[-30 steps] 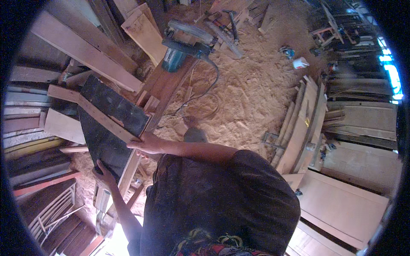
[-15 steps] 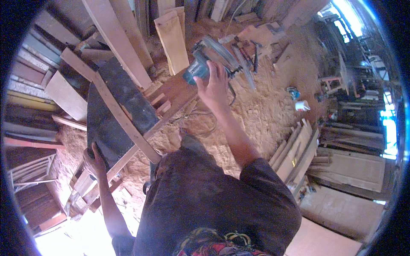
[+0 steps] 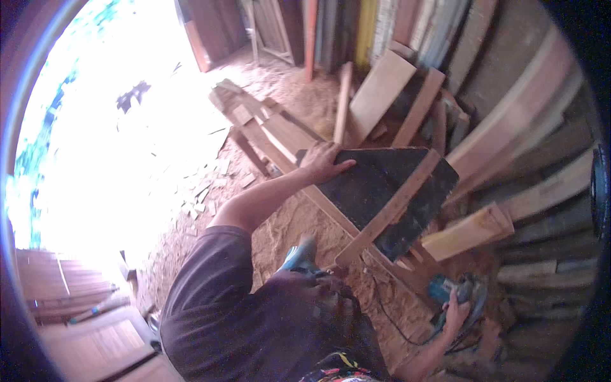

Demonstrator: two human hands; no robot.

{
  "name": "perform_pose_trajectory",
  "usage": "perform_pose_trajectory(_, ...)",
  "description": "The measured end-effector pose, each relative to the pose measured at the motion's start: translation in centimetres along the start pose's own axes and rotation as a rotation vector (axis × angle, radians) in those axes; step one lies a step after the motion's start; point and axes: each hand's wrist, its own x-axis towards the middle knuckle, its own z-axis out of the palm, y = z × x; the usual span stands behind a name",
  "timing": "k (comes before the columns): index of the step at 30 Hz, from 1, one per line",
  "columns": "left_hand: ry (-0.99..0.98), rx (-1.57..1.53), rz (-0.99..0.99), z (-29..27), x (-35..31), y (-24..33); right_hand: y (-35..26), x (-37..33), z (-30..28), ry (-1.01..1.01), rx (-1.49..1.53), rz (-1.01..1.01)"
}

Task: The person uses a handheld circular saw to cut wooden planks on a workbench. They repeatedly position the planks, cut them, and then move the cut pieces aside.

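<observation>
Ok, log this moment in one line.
left hand: on dark panel | right hand: on teal power saw | wooden strip: across panel

Just a dark tee (image 3: 286, 325), short left sleeve (image 3: 213, 267) stopping well back from the bare hands (image 3: 321, 162). Some multicoloured patterned bit (image 3: 344, 369) even farther back, kinda blurry.

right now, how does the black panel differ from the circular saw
The black panel is a broad, flat sheet; the circular saw is a smaller, bulky machine. The panel is almost all black; the saw shows teal on its body. The panel lies near the middle of the view, the saw toward the lower right. Both have wooden boards around them.
</observation>
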Motion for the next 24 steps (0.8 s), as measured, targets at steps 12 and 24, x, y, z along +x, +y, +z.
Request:
perform_pose_trajectory(12,0.07,-0.048,0.089,1.9,-0.1,-0.5,4.5,2.3,-4.2,0.207,0.324,0.068)
perform_pose_trajectory(24,-0.009,0.007,0.074,2.1,1.4,-1.7,-1.8,-21.1,3.6,0.261,0.83,-0.045)
